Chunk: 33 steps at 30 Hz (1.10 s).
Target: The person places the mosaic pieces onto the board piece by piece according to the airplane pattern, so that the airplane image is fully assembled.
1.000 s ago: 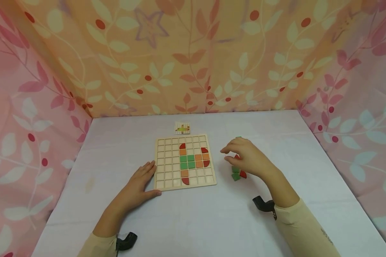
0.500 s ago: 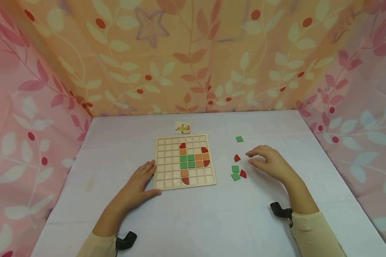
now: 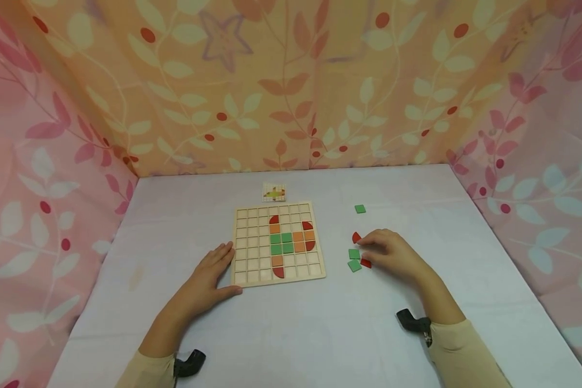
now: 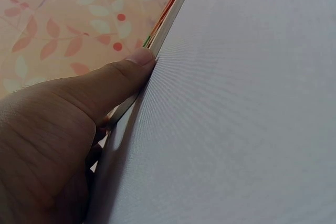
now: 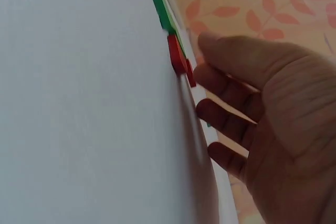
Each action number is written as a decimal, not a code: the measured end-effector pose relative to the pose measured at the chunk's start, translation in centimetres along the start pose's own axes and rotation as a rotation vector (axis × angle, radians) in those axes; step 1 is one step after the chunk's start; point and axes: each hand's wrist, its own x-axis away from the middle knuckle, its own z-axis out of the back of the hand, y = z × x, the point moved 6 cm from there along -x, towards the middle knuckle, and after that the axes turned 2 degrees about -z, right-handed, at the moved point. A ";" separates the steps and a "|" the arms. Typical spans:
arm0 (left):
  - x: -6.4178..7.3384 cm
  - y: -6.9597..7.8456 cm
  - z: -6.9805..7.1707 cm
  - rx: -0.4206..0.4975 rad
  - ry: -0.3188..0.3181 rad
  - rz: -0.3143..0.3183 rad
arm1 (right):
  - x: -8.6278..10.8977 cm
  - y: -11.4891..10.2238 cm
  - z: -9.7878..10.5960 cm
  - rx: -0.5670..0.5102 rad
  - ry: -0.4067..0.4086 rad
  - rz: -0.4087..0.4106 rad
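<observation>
A wooden grid board (image 3: 252,256) lies on the table, with green and orange squares and red quarter-circle pieces set in its right part. My left hand (image 3: 208,283) rests along its left edge, fingers straight, thumb at the near corner. Right of the board, my right hand (image 3: 393,256) hovers by the loose pieces with fingers slightly bent and apart. Its fingertips are right at one red quarter circle (image 3: 355,237), and the thumb overlaps the other red quarter circle (image 3: 366,263). In the right wrist view nothing shows between thumb and fingers. Two green squares (image 3: 354,254) lie just left of the thumb.
Farther back lies a single green square (image 3: 360,209). A small pattern card (image 3: 274,192) sits behind the board. White cloth (image 3: 291,328) covers the table, and patterned fabric walls (image 3: 291,81) stand at the back and both sides.
My right hand first drew away to the right from beside the board, then came back left and lower over the loose pieces. My left hand and the board stayed put.
</observation>
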 end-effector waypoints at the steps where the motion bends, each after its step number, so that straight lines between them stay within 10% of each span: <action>1: 0.0 0.0 0.0 0.002 0.002 -0.003 | 0.0 0.0 -0.2 0.015 0.001 0.002; 33: 0.1 0.5 0.3 0.000 -0.005 0.003 | -0.2 -0.8 -1.3 0.146 0.016 0.013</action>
